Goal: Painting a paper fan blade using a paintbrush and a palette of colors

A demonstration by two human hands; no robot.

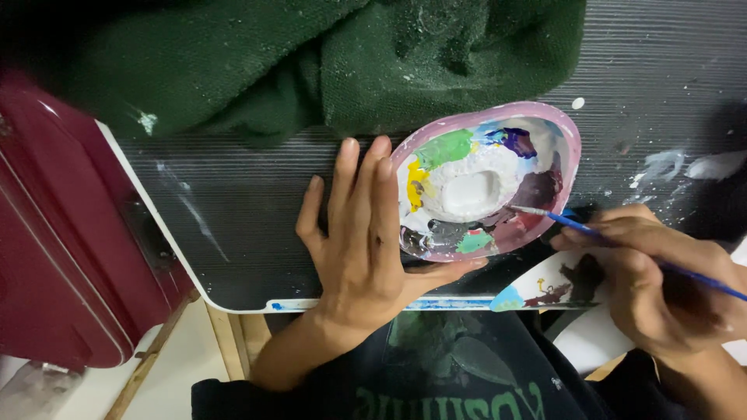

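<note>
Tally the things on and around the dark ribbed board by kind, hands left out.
Paint palette, oval with a pink rim: 1
Paintbrush, blue handle, in the right hand: 1
Painted white piece under that hand: 1
Green cloth: 1
Dark red case: 1
Total: 5
The left hand steadies the palette.

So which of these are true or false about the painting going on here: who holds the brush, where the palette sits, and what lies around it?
1. The right hand holds a blue-handled brush. True.
2. The brush tip touches the paint palette. True.
3. The left hand lifts the palette into the air. False: it lies flat beside the palette, thumb under its near edge, on the dark ribbed surface.
4. A green cloth lies beyond the palette. True.
5. The palette's rim is black. False: it is pink.
</note>
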